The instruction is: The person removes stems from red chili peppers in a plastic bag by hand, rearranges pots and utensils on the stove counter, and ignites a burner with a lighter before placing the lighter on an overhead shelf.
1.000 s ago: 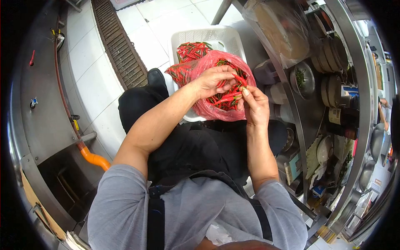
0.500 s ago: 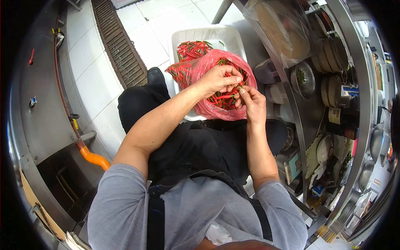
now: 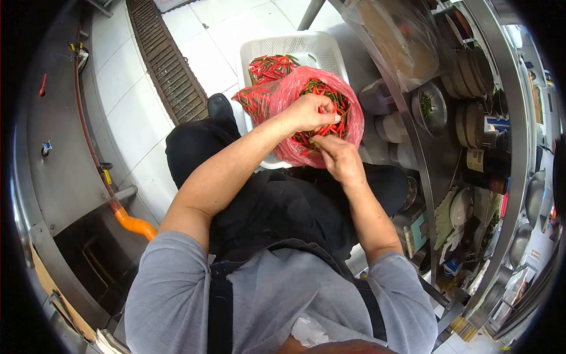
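Note:
A pink plastic bag (image 3: pixel 283 144), its mouth folded open, holds a heap of red chilli peppers (image 3: pixel 338 97) with green stems. Over the middle of the heap is my left hand (image 3: pixel 312 113), fingers curled and thumb pressed against them; what lies inside the grip is hidden. Lower down, my right hand (image 3: pixel 343 160) reaches into the near side of the bag. Its thumb and fingertips pinch together among the chillies, seemingly on one pepper. The bag rests in a white perforated plastic basket (image 3: pixel 246 50). More red chillies (image 3: pixel 272 68) lie loose at the basket's far left.
A metal shelf unit (image 3: pixel 407 121) with stacked pans, a bowl (image 3: pixel 429 112) and tubs stands close on the right. On the left are a steel counter panel (image 3: pixel 59 147), an orange pipe (image 3: pixel 134 224) and a floor drain grate (image 3: pixel 168 65). My knees flank the basket's near side.
My hands were together over the bag's right part, fingers on a red chilli. Now they are apart: my right hand has moved down and left into the heap, my left slightly left.

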Demonstrator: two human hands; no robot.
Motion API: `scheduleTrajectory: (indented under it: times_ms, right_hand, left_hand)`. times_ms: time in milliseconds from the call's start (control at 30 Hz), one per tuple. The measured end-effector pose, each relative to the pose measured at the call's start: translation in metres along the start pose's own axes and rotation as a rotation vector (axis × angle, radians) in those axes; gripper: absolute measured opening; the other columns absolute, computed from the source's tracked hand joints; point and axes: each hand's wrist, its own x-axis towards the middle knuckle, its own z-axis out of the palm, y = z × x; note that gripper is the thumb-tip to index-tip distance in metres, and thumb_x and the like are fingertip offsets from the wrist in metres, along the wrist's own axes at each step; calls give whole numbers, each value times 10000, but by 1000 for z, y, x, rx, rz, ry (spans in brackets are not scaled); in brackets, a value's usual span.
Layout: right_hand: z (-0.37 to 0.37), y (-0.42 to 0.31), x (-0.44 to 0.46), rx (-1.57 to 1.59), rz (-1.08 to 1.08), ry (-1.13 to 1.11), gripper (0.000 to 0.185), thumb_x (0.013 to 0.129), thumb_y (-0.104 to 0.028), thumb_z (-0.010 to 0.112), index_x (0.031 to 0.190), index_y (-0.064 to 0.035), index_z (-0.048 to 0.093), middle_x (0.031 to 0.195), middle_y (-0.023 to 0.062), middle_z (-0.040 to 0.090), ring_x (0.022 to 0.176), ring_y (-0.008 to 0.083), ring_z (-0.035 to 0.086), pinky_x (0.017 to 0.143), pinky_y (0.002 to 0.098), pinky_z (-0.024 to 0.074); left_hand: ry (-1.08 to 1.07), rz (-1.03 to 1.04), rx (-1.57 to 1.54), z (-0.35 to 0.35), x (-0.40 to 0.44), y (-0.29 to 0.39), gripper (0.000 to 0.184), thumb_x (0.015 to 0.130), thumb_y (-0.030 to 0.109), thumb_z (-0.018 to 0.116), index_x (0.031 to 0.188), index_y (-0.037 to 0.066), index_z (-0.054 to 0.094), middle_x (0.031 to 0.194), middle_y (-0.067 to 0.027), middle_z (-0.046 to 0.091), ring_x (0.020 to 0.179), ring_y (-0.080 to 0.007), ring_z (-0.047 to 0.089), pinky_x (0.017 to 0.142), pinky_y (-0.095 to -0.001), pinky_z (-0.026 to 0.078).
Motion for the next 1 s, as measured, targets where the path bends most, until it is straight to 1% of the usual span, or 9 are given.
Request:
scheduleTrajectory:
  times_ms: [33, 100, 133, 233, 300, 533, 633, 700, 1000]
  right_hand:
    - [-1, -1, 0, 0, 0, -1, 184, 878, -38, 607, 1050, -24, 670, 791, 117, 660, 650, 180, 649, 602, 298, 499]
    - [-2, -2, 2, 340, 453, 49, 167, 915, -50, 585, 1055, 6, 657, 771, 86, 663, 624, 138, 624, 580, 274, 486]
    - [-3, 4, 1, 538, 544, 137, 176, 947, -70, 569, 1059, 43, 644, 767, 58, 658, 613, 107, 600, 568, 242, 473]
    - [-14, 19, 3, 887, 627, 330, 181, 952, -79, 574, 1057, 61, 620, 783, 96, 664, 598, 127, 606, 539, 238, 468]
    - [-20, 23, 4, 897, 598, 383, 169, 946, -80, 582, 1044, 53, 620, 786, 107, 662, 598, 134, 611, 535, 242, 470]
    - [-24, 18, 6, 856, 583, 612, 172, 941, -82, 594, 1044, 52, 626, 812, 105, 673, 619, 134, 621, 557, 242, 479]
    - [-22, 15, 3, 839, 579, 552, 181, 942, -77, 590, 1054, 62, 626, 811, 104, 674, 627, 131, 623, 564, 239, 481]
    - [-19, 17, -1, 800, 604, 365, 205, 943, -71, 584, 1080, 77, 618, 815, 105, 675, 630, 124, 619, 571, 236, 480]
    - [-14, 7, 3, 559, 686, 179, 199, 930, -97, 601, 1050, 51, 659, 789, 47, 679, 620, 75, 607, 569, 234, 465]
  left_hand:
    - [47, -19, 87, 1, -2, 3, 204, 863, 199, 717, 782, 56, 597, 615, 3, 565, 491, -65, 487, 430, -230, 338]
    - [86, -86, -18, -7, 0, 9, 172, 883, 178, 617, 766, 63, 569, 629, -4, 572, 505, -79, 512, 426, -221, 343]
    - [64, -45, -113, -12, 0, 8, 119, 873, 152, 591, 798, 63, 567, 670, -6, 579, 536, -76, 530, 426, -210, 344]
    - [1, -26, -218, -20, -4, 14, 66, 850, 118, 564, 865, 54, 573, 718, -3, 585, 586, -64, 551, 433, -191, 342]
    - [-107, -70, 32, -18, -7, 18, 88, 848, 125, 571, 900, 56, 587, 718, 12, 577, 592, -54, 538, 448, -183, 343]
    - [-225, -125, 7, -10, -11, 18, 190, 899, 253, 675, 926, 74, 617, 688, 37, 560, 570, -33, 496, 459, -174, 330]
    - [-181, -75, -80, -13, -6, 14, 169, 912, 240, 667, 906, 75, 629, 665, 41, 554, 552, -34, 489, 455, -174, 318]
    - [-46, -90, -73, -13, -5, 12, 173, 897, 215, 678, 878, 50, 629, 678, 24, 554, 527, -48, 488, 423, -194, 310]
    - [-53, -111, 6, -8, -4, 7, 226, 905, 274, 676, 847, 62, 627, 638, 15, 557, 511, -47, 475, 430, -195, 292]
